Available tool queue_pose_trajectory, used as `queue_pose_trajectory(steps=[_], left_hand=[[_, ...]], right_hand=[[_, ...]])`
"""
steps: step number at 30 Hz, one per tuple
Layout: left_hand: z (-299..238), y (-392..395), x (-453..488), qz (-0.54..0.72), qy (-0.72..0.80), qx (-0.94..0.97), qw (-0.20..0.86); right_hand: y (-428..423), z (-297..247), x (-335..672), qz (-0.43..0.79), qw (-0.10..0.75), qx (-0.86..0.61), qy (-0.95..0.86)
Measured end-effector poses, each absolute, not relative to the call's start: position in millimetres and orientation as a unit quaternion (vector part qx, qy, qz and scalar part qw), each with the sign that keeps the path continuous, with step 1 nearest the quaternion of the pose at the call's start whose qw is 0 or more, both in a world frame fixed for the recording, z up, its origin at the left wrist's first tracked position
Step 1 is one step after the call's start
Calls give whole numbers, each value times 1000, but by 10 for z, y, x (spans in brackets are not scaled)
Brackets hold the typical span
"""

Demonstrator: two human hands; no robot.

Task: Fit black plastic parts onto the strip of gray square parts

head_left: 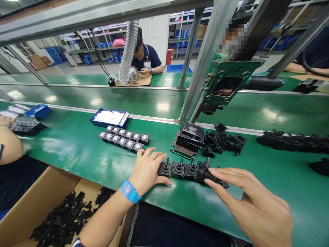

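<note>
My left hand point(147, 171) rests at the left end of a row of black plastic housings, fingers spread and thumb apart. The end housing point(165, 168) lies between its index finger and thumb; whether they press on it I cannot tell. Two more housings point(178, 168) with upright spouts stand to the right. My right hand point(253, 200) pinches a black plastic part with a tube point(211, 175) between thumb and fingers, over the right end of the row. It partly hides the pieces there.
Behind the row stand a black block fixture point(190, 137) under a green press head point(226, 82) and a pile of black parts point(224, 141). White-centred housings point(123, 138) and a blue tray point(110, 117) are left. A carton point(28, 202) holds black parts. Co-workers sit opposite and left.
</note>
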State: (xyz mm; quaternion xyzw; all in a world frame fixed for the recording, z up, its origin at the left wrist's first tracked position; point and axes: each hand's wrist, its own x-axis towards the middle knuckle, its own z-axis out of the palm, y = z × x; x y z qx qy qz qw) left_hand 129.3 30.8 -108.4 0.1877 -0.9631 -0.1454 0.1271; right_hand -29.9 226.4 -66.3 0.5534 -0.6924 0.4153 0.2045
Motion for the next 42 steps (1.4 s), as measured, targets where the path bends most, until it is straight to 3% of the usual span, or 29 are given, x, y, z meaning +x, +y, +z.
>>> queue_pose_trajectory(steps=[5,10,14,27,42], left_hand=[[-1309,120,1681,-287,-925,184,169],[-1519,15,1739,-387,-885,174,192],[-1538,-12,1696,-435,-865,166,185],[-1575,-11,1686,-468,-846,187,174],[-1498,-53,1696,-442,-866,186,144]], right_hand=[[1758,-653,-57,440,139,620,-635],[1280,-902,78,381,58,685,-618],[1131,-1085,117,347,42,695,-629],[1149,-1099,229,340,63,688,-638],[1079,-1187,196,242,46,709,-660]])
